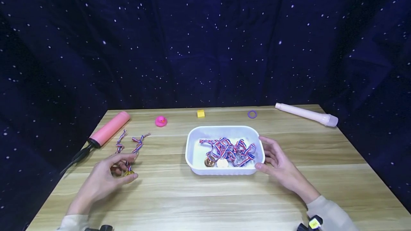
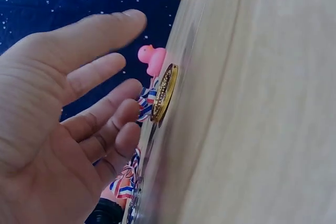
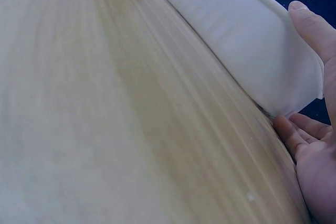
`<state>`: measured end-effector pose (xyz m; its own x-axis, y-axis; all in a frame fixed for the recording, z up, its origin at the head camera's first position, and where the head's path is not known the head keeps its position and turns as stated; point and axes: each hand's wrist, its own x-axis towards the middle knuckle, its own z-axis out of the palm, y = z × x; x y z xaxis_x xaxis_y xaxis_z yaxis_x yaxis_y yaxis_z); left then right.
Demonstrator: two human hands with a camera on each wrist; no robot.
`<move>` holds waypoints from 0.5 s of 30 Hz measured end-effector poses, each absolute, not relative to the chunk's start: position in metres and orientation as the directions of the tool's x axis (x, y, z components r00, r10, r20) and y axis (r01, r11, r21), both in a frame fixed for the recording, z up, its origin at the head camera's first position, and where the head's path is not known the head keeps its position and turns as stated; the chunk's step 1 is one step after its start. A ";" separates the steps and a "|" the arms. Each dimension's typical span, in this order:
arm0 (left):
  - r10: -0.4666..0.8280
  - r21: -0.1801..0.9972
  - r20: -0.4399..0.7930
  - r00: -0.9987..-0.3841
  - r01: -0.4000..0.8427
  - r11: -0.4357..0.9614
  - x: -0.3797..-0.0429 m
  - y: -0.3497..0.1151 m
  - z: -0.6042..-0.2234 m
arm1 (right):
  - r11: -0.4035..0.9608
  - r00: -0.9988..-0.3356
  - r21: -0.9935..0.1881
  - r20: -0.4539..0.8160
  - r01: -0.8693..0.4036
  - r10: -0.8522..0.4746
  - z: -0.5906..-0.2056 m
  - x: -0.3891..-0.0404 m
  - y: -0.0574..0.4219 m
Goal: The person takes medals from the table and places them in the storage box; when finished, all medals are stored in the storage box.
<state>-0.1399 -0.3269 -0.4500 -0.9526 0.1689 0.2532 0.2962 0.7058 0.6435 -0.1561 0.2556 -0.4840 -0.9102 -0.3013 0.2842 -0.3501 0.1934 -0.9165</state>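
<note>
My left hand (image 1: 107, 175) is over two medals at the left of the table, its fingers loosely bent with nothing gripped. A gold medal (image 2: 166, 94) lies on the wood just past the fingertips, on a red, white and blue ribbon (image 1: 138, 145). A second striped ribbon (image 1: 120, 144) lies left of it, its medal mostly behind the hand. At the right end of a white plastic bin (image 1: 221, 171) is my right hand (image 1: 278, 165). Its fingers touch the bin's end wall low down, and the thumb stands near the front corner. Inside the bin lie tangled ribbons (image 1: 224, 149) and gold medals (image 1: 209, 162).
A pink hand pump (image 1: 110, 127) with a black nozzle lies at the left edge. Along the back are a pink rubber duck (image 1: 161, 121), a yellow block (image 1: 200, 113), a purple ring (image 1: 248, 114) and a pale pink microphone-shaped stick (image 1: 302, 112). A dark starry curtain hangs behind.
</note>
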 end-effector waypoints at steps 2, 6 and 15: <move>0.176 0.640 0.250 -0.952 0.299 0.708 -0.139 -0.329 -0.451 | 0.195 -0.912 -0.918 0.281 -0.346 -0.299 -0.484 -0.156 0.256; 0.202 0.639 0.243 -0.949 0.313 0.703 -0.139 -0.331 -0.455 | 0.197 -0.913 -0.918 0.279 -0.345 -0.299 -0.484 -0.157 0.255; 0.250 0.655 0.242 -0.937 0.348 0.670 -0.140 -0.335 -0.460 | 0.199 -0.916 -0.920 0.271 -0.337 -0.297 -0.486 -0.157 0.256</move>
